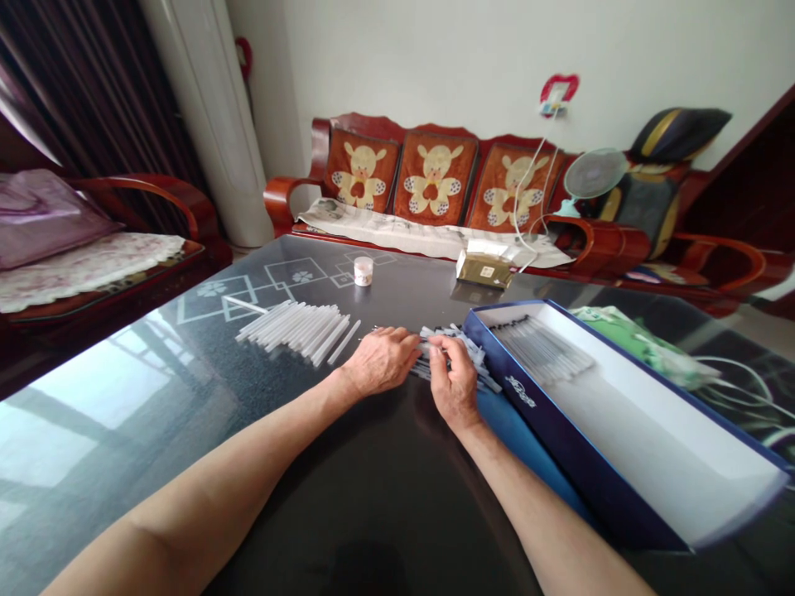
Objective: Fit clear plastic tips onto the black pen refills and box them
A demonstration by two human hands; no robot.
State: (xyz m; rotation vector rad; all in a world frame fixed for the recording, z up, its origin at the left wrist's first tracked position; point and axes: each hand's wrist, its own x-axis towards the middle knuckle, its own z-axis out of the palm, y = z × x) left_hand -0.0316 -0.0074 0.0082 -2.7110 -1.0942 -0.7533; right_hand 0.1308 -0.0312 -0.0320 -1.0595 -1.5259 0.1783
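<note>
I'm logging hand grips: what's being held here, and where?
The right hand seems to grip a bunch of slim translucent tubes near their middle; the left hand touches them with its fingertips.

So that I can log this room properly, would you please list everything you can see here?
table: one, dark glass, beneath the items
loose sticks: many, translucent white, on the table left of the hands
pale pieces: many, whitish, on the table under the hands
box: one, blue outside and white inside, open, on the table right of the hands
boxed sticks: many, pale, inside the box
jar: one, white, far side of the table
packet: one, gold and white, far side of the table
bench: one, reddish wood, behind the table
cushions: three, orange with bear patterns, against the bench back
fan: one, white, at the bench's right end
left hand: one, on the pale pieces
right hand: one, on the pale pieces
</note>
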